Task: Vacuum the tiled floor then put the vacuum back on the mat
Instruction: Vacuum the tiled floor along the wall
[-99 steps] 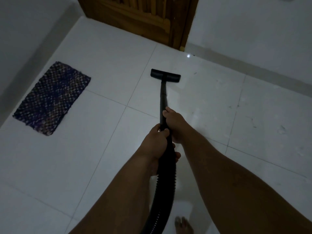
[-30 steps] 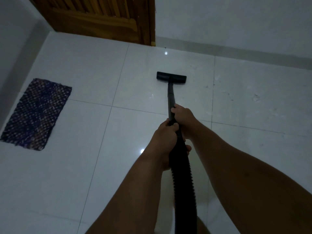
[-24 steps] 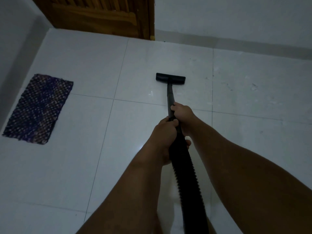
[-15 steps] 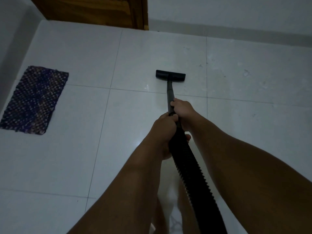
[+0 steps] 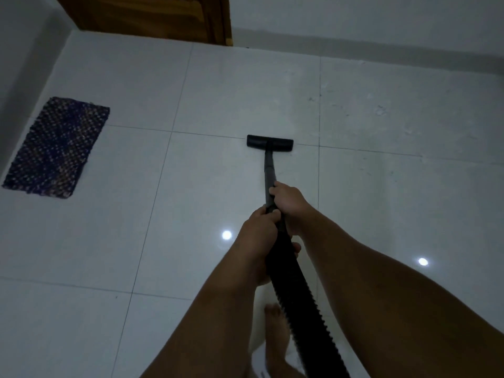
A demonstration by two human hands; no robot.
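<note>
A black vacuum wand [image 5: 269,170] runs from my hands down to its flat floor head [image 5: 270,142], which rests on the white tiled floor [image 5: 191,214] at a grout line. My right hand [image 5: 289,200] grips the wand higher up the tube. My left hand [image 5: 257,233] grips just behind it, where the ribbed black hose [image 5: 297,301] begins. The hose trails back between my arms and out of the frame's bottom edge. A dark blue woven mat [image 5: 56,148] lies flat on the floor at the far left. The vacuum's body is out of sight.
A wooden door [image 5: 152,16] stands at the top left, and a grey wall base [image 5: 368,50] runs along the top right. A wall borders the mat on the left. My bare foot [image 5: 275,339] is on the tiles below the hose. Faint scuffs mark the tiles at right.
The floor head has slid back toward me, from the far tile onto the grout line. The door and wall have drifted up in the view, and my foot has come into view.
</note>
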